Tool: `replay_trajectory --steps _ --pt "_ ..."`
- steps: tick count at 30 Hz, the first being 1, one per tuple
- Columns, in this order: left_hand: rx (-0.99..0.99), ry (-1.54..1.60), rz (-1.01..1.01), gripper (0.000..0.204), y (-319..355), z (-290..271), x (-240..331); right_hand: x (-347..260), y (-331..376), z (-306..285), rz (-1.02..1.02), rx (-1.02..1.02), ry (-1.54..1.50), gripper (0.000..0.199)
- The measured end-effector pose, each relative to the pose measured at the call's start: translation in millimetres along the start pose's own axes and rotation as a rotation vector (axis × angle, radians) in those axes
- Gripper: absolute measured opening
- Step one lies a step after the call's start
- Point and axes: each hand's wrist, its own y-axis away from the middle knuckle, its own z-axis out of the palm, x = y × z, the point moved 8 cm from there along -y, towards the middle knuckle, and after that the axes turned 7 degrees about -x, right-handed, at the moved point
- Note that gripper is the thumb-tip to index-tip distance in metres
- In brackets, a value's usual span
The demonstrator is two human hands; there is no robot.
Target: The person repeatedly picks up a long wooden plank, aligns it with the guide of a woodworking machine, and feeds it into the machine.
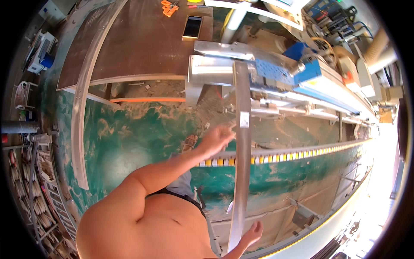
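A long, narrow grey board point(242, 146) with a small white label lies lengthwise in front of me. Its far end rests at the edge of a metal machine point(211, 69). My left hand point(219, 137) reaches to the board's left edge, fingers partly bent and apart, the tips at or just beside it. Whether they touch cannot be made out. Low in the view, to the right of the board's near end, my right hand point(253, 233) is raised with loosely bent fingers and nothing visible in it. My right forearm crosses the board's near end.
On the left, a brown table point(142, 52) carries a phone point(192, 27), orange clamps point(169, 7) and another long strip point(82, 112) overhanging its edge. A rail with yellow and white blocks point(276, 158) runs rightward. Racks of long pieces point(30, 185) stand at far left.
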Motion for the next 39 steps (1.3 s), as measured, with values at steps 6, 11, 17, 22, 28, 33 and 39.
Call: replay_trajectory --steps 6,11,17,22,28,33,39 --pt "0.185 -0.056 -0.04 0.045 -102.7 -43.8 60.4 -276.7 -130.9 173.9 -0.438 -0.41 -0.165 0.027" --pt "0.213 -0.008 0.022 0.04 -115.7 -36.7 55.4 -374.0 -172.2 259.2 -0.459 -0.583 -0.112 0.036" --pt "0.449 -0.125 -0.033 0.036 -119.2 -41.8 68.0 -378.1 -209.0 308.1 -0.387 -0.755 -0.097 0.046" --pt "0.519 -0.099 -0.025 0.035 -123.3 -38.4 66.0 -384.2 -220.0 321.3 -0.388 -0.854 -0.152 0.046" --pt "0.565 -0.057 -0.017 0.035 -133.9 -39.3 59.5 -388.5 -225.0 338.3 -0.378 -0.933 -0.391 0.054" --pt "0.631 -0.093 -0.019 0.035 -135.0 -43.5 54.2 -397.2 -226.4 339.4 -0.291 -1.0 -0.347 0.055" --pt "0.514 -0.121 -0.063 0.038 -132.8 -34.4 71.7 -403.7 -231.9 333.0 -0.532 -0.89 -0.26 0.054"
